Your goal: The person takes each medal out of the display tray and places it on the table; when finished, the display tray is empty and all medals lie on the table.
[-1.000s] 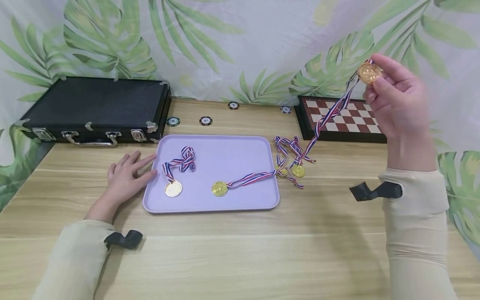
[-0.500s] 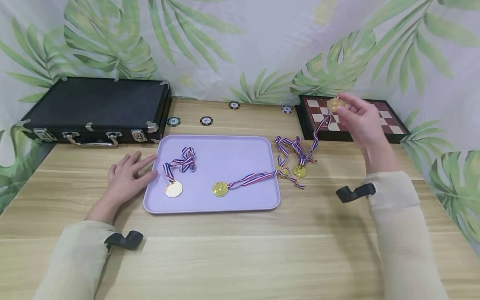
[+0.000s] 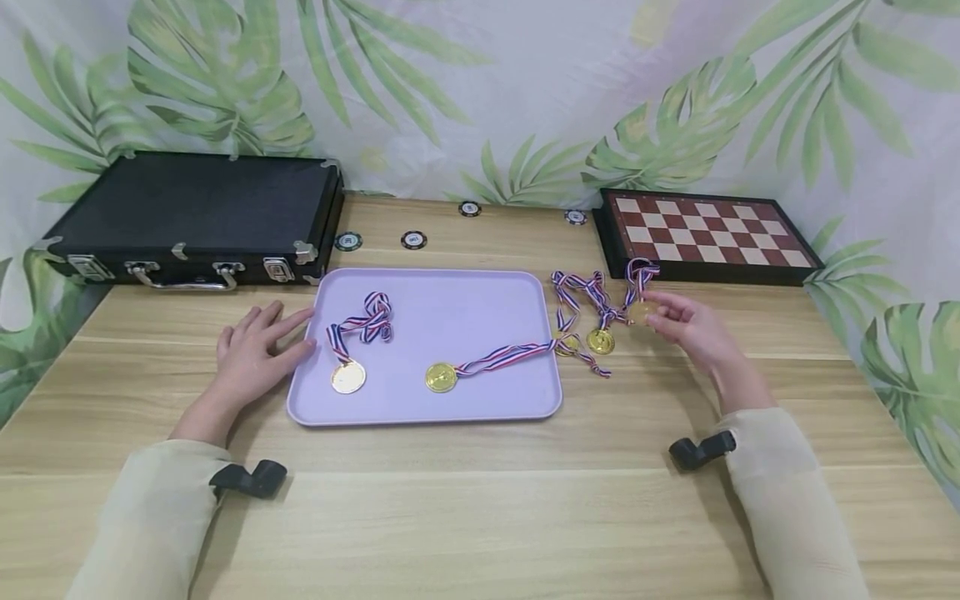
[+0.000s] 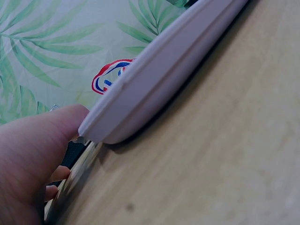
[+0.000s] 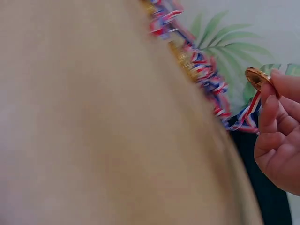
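My right hand [image 3: 693, 333] pinches a gold medal [image 3: 641, 313] by its edge, low over the table right of the tray; its striped ribbon lies bunched near the chessboard. In the right wrist view that medal [image 5: 257, 78] is tilted between thumb and fingers. My left hand [image 3: 255, 354] lies with fingers spread, touching the left rim of the lilac tray [image 3: 465, 308]. On the tray are a pale shiny medal [image 3: 348, 377] at left and a yellow-gold medal [image 3: 441, 377] near the middle, its ribbon crossing the right rim. Two more gold medals lie beside the tray, one [image 3: 601, 341] fully visible.
A black case [image 3: 195, 208] stands at the back left. The chessboard [image 3: 708, 229] is at the back right. Several poker chips, one [image 3: 413, 240] behind the tray, lie on the wooden table [image 3: 480, 517]. A leaf-patterned cloth [image 3: 480, 100] hangs behind.
My right hand has brought the medal down and leftward from high at the right to just above the table, its ribbon now slack. The left hand and tray have stayed put.
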The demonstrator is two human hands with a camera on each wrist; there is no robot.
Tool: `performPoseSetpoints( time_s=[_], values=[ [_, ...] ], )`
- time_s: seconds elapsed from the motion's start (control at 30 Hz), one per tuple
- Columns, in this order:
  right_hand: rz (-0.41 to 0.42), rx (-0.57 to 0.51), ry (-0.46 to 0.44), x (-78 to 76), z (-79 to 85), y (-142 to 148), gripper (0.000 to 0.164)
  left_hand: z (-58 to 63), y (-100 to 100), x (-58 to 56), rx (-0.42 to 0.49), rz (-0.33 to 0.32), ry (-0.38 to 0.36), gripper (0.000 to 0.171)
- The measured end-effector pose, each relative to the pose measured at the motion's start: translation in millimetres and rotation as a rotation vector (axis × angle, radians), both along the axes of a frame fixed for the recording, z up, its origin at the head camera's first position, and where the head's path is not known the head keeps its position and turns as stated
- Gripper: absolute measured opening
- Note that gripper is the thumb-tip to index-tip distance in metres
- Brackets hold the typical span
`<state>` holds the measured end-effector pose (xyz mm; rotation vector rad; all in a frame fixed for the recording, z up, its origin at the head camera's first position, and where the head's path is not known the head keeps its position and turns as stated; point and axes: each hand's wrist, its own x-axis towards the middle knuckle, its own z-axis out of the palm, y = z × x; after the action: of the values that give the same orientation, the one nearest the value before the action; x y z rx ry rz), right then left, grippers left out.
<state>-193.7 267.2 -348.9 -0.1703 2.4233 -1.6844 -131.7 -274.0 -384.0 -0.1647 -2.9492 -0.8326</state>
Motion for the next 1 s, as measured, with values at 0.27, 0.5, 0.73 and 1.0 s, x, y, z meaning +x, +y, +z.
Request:
performPoseSetpoints(
  time_s=[0.27,0.5,0.73,1.0],
  values=[
    [0.007,0.077,0.029,13.5,-23.6,4,0.045,-0.3,0,0.7,0.0,-0.007,0.015,0.053],
    [0.038,0.262,0.094,14.6,-27.7,7,0.044,-0.3,1,0.9,0.01,-0.007,0.018,0.053],
    [0.098,0.388,0.167,14.2,-26.3,6,0.041,0.8,1,1.0,0.014,-0.002,0.015,0.053],
    [0.097,0.459,0.212,12.2,-29.7,4,0.037,1.2,1,0.9,0.011,-0.004,0.02,0.052]
  ],
)
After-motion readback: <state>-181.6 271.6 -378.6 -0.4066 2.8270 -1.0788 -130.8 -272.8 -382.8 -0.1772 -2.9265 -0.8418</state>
